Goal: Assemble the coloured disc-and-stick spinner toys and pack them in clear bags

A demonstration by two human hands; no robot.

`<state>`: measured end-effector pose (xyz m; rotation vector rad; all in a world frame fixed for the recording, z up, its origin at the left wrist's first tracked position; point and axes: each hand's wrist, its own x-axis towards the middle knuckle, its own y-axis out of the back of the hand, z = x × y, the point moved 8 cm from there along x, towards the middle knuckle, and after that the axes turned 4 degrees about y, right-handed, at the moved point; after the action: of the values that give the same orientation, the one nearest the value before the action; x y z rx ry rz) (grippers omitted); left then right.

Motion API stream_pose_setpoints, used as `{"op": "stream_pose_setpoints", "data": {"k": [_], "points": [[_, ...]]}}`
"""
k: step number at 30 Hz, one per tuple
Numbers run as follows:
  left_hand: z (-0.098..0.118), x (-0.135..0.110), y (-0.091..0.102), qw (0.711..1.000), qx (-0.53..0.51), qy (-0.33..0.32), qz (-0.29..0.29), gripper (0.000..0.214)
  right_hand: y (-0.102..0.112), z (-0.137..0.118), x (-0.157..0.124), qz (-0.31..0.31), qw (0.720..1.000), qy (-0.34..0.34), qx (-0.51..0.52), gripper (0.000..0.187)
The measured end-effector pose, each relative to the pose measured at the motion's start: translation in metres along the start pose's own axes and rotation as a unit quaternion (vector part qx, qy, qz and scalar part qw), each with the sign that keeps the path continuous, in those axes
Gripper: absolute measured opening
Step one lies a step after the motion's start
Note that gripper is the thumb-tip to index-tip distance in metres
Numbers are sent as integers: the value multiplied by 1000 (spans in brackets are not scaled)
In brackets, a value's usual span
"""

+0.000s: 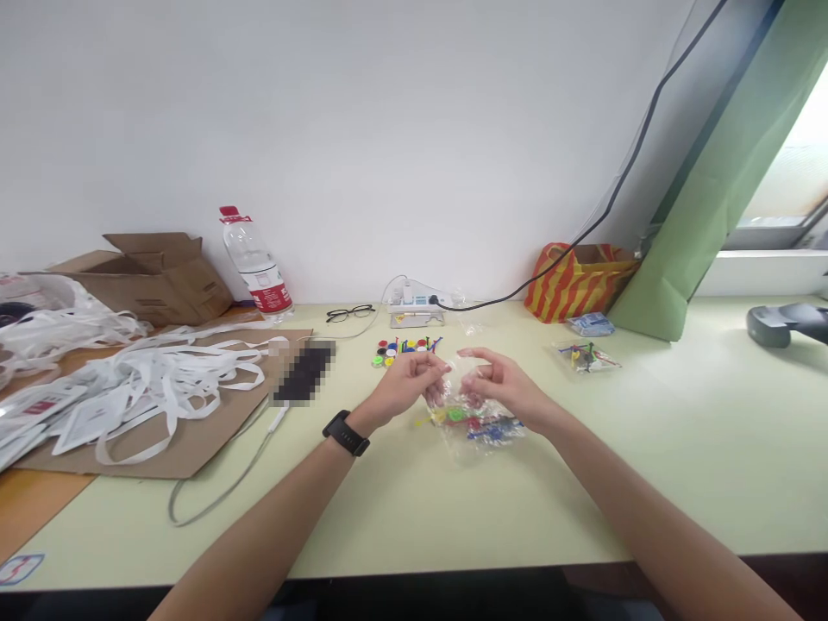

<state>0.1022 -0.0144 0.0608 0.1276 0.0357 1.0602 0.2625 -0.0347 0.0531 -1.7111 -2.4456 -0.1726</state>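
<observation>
My left hand (407, 385) and my right hand (501, 386) meet above the pale green table (679, 457). Both pinch the top of a clear plastic bag (475, 423) that holds small coloured plastic pieces in yellow, green, red and blue. The bag hangs down between the hands and its bottom rests on the table. A black watch sits on my left wrist. Just behind the hands lies a loose cluster of coloured round and stick-shaped pieces (404, 349).
A second small bag of coloured pieces (587, 356) lies right. Glasses (349, 313), a power strip (417, 302), a water bottle (255, 263), a cardboard box (152, 276) and a striped bag (575, 280) line the wall. White straps (129, 379) cover brown cardboard left.
</observation>
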Motion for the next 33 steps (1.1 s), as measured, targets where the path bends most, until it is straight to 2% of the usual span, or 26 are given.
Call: {"op": "stream_pose_setpoints", "data": {"k": [2,4,9,12,16,20,23,25,28,30,33], "points": [[1,1,9,999,-20,-6,32,29,-1,2,-2,-29,999,-23,4,62],[3,1,12,999,-14,0,29,28,0,2,-3,-44,998,-37,1,56],[5,-3,0,998,50,11,-35,36,-11,5,-9,-133,987,-85,-15,50],[7,-4,-5,998,57,-1,-30,33,-14,4,-11,-144,985,-96,-13,44],[8,-2,7,999,15,-26,46,30,-3,-2,-7,-108,990,-85,-21,38],[6,0,25,991,-63,-49,111,27,23,-11,-1,-32,998,-49,-20,33],[8,-2,37,980,-143,-62,124,28,43,-15,1,37,999,-28,28,31],[9,-1,34,975,-209,-45,68,34,48,-17,1,58,996,-16,59,29],[7,-4,16,962,-267,33,-55,52,41,-23,1,40,997,17,69,27],[6,-9,4,956,-260,78,-112,58,31,-28,-1,19,997,44,59,25],[11,-20,-20,946,-223,95,-215,63,18,-34,-2,7,997,77,27,24]]}}
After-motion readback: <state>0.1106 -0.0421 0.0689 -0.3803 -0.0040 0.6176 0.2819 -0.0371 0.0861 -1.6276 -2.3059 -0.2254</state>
